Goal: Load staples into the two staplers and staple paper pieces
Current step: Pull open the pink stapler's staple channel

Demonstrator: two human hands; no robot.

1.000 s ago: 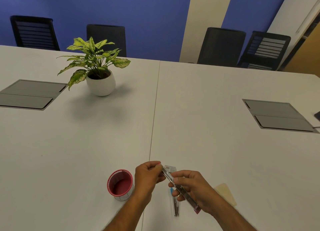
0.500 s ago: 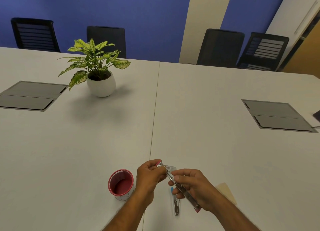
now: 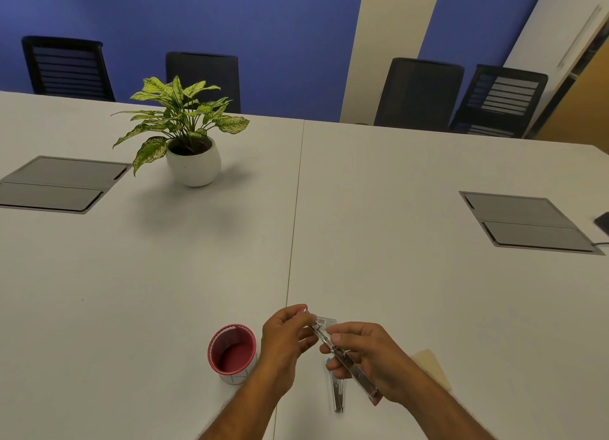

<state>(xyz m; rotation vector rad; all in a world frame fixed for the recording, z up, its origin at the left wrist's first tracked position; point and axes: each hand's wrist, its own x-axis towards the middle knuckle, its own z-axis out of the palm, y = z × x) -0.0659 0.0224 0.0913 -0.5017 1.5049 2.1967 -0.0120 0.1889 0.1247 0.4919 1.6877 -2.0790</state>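
1. Since a second ago, both hands have edged slightly up the frame.
2. Right hand (image 3: pixel 372 357) grips the opened stapler (image 3: pixel 342 354) at lower centre; left hand (image 3: pixel 286 334) pinches its far tip.
3. Second stapler (image 3: pixel 338 393) lies on the table (image 3: pixel 395 209) beneath.
4. Risk — the sprung tray snapping shut, scattering staples.

Pink cup (image 3: pixel 232 352) (white lattice base)

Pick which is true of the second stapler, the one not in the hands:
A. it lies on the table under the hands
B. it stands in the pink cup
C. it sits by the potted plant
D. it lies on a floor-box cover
A: the second stapler lies flat on the table, below the left hand and right hand, which hold the opened stapler.
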